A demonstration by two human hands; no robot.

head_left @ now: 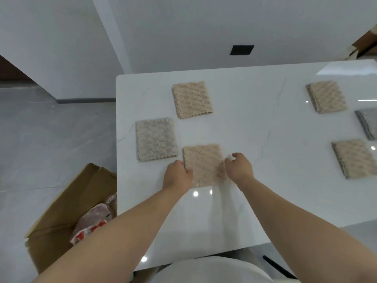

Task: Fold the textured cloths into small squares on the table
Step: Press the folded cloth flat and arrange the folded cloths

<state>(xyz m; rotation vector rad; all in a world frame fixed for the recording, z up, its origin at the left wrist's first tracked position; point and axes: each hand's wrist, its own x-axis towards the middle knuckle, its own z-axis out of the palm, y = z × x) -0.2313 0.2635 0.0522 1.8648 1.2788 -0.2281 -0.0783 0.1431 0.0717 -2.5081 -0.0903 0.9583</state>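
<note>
Textured cloths (191, 100) are lying folded, five done; left hand (178, 172) is pinching the near peach cloth (204, 166), grip of right hand (238, 166) unclear.

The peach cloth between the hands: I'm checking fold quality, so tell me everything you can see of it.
The peach cloth is a bumpy, plush-looking square lying flat on the white table. Its near edge looks blurred. The left hand grips its left edge; the right hand meets its right edge, too blurred to judge the grip. A grey cloth lies to its left, apart.
</note>
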